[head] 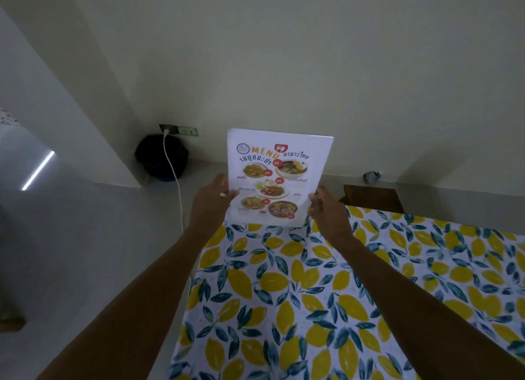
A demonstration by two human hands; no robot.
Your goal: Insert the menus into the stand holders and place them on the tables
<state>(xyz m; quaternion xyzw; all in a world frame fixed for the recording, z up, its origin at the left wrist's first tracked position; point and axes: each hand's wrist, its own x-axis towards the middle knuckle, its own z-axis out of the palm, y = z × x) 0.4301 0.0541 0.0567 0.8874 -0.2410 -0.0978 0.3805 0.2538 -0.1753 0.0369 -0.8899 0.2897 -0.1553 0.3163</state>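
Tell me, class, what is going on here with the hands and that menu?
A person holds a menu upright with both hands, the left hand on its left edge and the right hand on its right. Its bottom edge is at the far corner of a table with a lemon-print tablecloth. Whether it sits in a stand holder cannot be told.

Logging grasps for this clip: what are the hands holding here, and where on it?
Both hold the menu upright at the table's far edge: left hand on its lower left edge, right hand on its lower right edge.
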